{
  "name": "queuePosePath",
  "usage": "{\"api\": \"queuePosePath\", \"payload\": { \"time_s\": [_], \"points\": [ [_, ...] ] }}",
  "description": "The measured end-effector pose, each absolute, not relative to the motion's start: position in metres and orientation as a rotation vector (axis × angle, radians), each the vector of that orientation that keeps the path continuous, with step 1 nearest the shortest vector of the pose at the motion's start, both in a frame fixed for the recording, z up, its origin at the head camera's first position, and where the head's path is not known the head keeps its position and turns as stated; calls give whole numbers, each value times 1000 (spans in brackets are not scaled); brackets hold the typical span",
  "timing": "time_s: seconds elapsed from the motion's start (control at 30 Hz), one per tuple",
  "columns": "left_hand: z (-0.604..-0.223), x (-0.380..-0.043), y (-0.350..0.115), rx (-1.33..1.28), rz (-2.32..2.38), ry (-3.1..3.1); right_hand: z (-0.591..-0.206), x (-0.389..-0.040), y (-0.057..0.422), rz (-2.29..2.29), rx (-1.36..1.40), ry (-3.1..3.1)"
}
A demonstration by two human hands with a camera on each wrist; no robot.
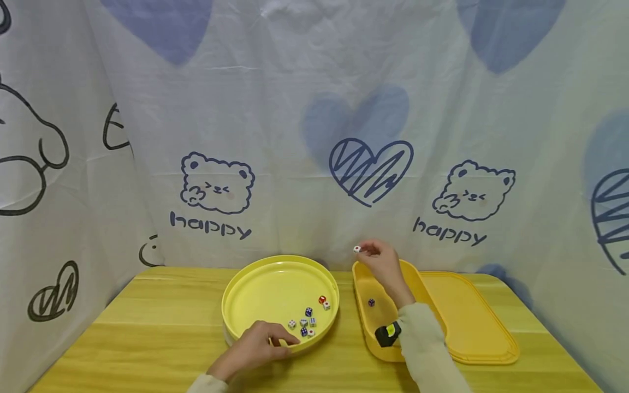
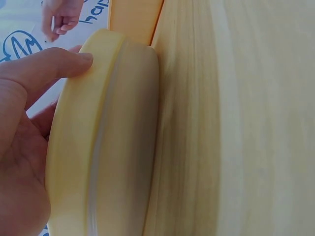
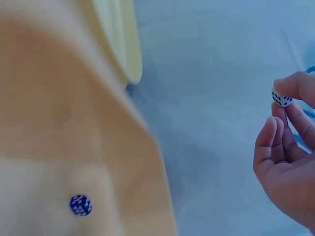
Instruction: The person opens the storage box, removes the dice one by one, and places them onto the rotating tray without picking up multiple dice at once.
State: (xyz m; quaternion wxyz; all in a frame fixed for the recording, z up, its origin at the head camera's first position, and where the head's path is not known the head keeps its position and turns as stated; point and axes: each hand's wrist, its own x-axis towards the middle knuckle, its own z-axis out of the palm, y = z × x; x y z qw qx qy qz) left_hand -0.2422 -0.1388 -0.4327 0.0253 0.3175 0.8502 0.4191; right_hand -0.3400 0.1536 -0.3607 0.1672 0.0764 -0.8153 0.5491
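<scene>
My right hand (image 1: 387, 268) is raised above the far end of a deep orange-yellow bin (image 1: 357, 305). Between thumb and fingertips it pinches a white die (image 1: 357, 249), whose black pips show in the right wrist view. One dark blue die (image 3: 80, 205) lies on the bin's floor. On the left, my left hand (image 1: 257, 346) grips the near rim of a round yellow tray (image 1: 265, 295), thumb (image 2: 74, 64) on the outer wall and fingers over the rim. Several white and blue dice (image 1: 303, 322) and a red die (image 1: 322, 299) sit at the tray's right side.
An orange-yellow lid (image 1: 472, 316) lies flat to the right of the bin. A narrow strip of wood-grain table (image 1: 347, 327) separates tray and bin. Behind the table hangs a white curtain (image 1: 295, 207) printed with hearts and bears. My right wrist wears a black device (image 1: 387, 334).
</scene>
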Motion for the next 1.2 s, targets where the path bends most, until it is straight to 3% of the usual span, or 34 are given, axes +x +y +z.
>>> {"api": "queuePosePath", "payload": {
  "time_s": [0.53,1.2],
  "points": [
    [-440,-242,-138,974,1313,2610,-378,-295,109,1604,381,-2298],
    [-435,-245,-139,1025,1299,2639,-427,-300,82,1528,567,-2497]
  ]
}}
